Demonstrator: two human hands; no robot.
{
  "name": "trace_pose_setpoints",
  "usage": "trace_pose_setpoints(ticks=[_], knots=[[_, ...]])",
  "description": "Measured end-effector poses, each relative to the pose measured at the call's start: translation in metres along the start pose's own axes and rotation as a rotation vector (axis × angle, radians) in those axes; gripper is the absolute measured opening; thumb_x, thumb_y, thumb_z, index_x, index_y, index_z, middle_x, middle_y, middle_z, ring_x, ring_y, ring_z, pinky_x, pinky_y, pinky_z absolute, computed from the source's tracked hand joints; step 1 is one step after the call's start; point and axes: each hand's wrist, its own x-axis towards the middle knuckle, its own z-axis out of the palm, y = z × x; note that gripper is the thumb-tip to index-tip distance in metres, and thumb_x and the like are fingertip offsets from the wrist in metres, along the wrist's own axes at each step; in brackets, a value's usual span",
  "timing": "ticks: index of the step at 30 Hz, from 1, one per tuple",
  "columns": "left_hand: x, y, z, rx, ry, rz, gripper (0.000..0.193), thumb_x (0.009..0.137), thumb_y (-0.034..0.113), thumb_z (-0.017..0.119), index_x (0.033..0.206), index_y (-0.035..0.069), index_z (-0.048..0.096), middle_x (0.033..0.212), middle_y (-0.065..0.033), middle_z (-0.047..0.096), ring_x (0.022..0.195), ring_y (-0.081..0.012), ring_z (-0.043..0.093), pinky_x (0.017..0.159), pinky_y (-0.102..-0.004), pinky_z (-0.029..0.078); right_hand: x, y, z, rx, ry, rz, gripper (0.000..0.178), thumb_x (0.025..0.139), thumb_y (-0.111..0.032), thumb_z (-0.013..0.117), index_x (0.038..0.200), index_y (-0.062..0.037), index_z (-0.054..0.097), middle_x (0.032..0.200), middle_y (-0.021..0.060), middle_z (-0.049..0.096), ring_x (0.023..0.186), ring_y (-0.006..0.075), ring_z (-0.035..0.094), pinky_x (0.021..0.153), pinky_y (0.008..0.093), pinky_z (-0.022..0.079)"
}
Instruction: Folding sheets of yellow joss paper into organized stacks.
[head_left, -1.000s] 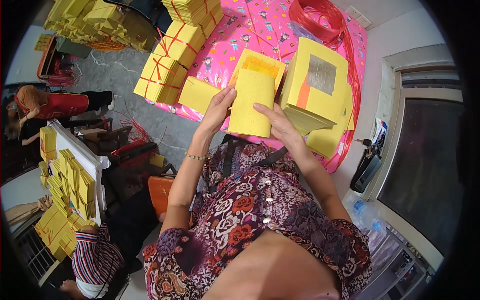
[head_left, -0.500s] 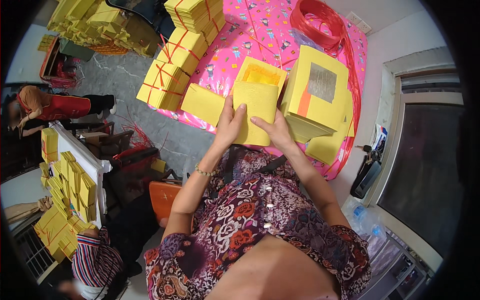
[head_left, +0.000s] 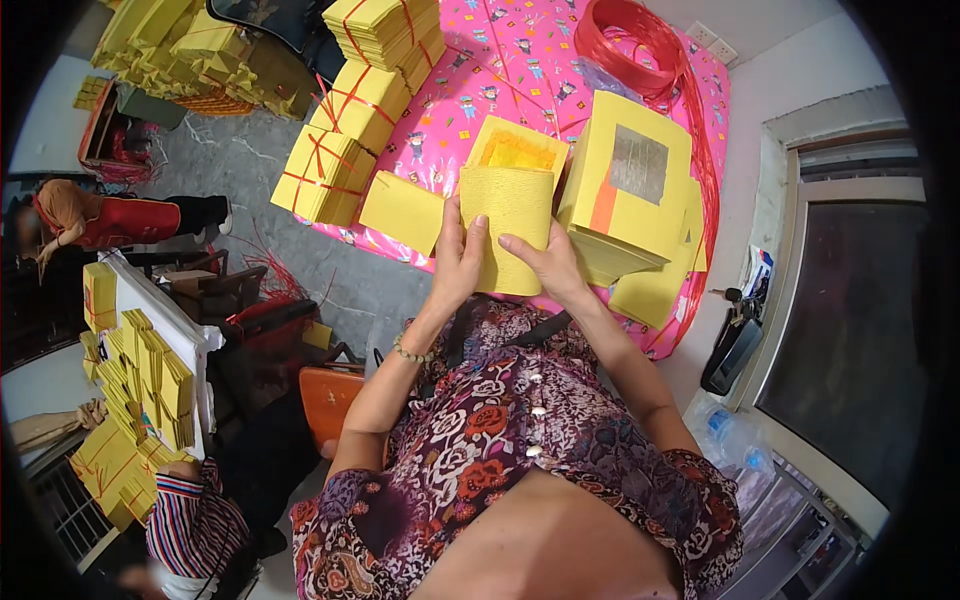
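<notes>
Between both hands I hold a wad of yellow paper sheets (head_left: 512,225), its face slightly bowed. My left hand (head_left: 458,255) grips the left edge, with the thumb on the front. On the right edge is my right hand (head_left: 550,262), its thumb also pressing the front; the other fingers of both hands are mostly hidden behind. Just beyond the wad, a yellow sheet with an orange and gold square (head_left: 518,150) shows on the table. A small yellow paper pile (head_left: 402,212) lies left of my hands. To the right stands a tall yellow paper stack (head_left: 660,215) topped with a silvery square and orange strip.
Yellow bundles tied with red strip (head_left: 325,175) line the left edge of the pink patterned table cover (head_left: 470,85). A coil of red strapping (head_left: 630,45) lies at the far right. At left, a person in a red apron (head_left: 125,222) and another in striped sleeves (head_left: 195,520) are nearby.
The wad has moved slightly left and toward me, and its top edge looks more curved. Both hands keep their grip on its sides.
</notes>
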Motion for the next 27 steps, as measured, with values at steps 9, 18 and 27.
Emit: trace_pose_setpoints(ticks=[9, 18, 27], knots=[[-0.003, -0.005, -0.002, -0.034, -0.004, 0.008, 0.032, 0.098, 0.01, 0.044, 0.127, -0.002, 0.038, 0.114, -0.0122, 0.055, 0.106, -0.0142, 0.05, 0.091, -0.0281, 0.041, 0.001, 0.006, -0.002, 0.171, 0.052, -0.034, 0.038, 0.091, -0.021, 0.063, 0.119, 0.0024, 0.054, 0.11, 0.0082, 0.063, 0.097, 0.012, 0.06, 0.082, 0.0271, 0.05], [-0.004, 0.003, 0.002, -0.039, 0.042, 0.036, 0.024, 0.098, 0.01, 0.045, 0.119, -0.001, 0.042, 0.108, -0.0095, 0.057, 0.1, -0.0125, 0.052, 0.087, -0.0272, 0.043, -0.001, -0.001, 0.002, 0.054, 0.069, -0.114, 0.033, 0.092, -0.021, 0.062, 0.116, 0.0011, 0.057, 0.103, 0.006, 0.065, 0.09, 0.01, 0.061, 0.078, 0.0252, 0.05], [-0.007, 0.003, -0.014, -0.104, 0.079, -0.082, 0.019, 0.095, 0.006, 0.047, 0.113, -0.001, 0.046, 0.107, -0.0081, 0.057, 0.099, -0.0114, 0.052, 0.086, -0.0262, 0.043, 0.005, -0.002, 0.012, -0.033, 0.196, -0.119, 0.025, 0.093, -0.02, 0.061, 0.103, 0.0019, 0.064, 0.089, 0.0036, 0.067, 0.077, 0.0059, 0.059, 0.068, 0.0216, 0.048]])
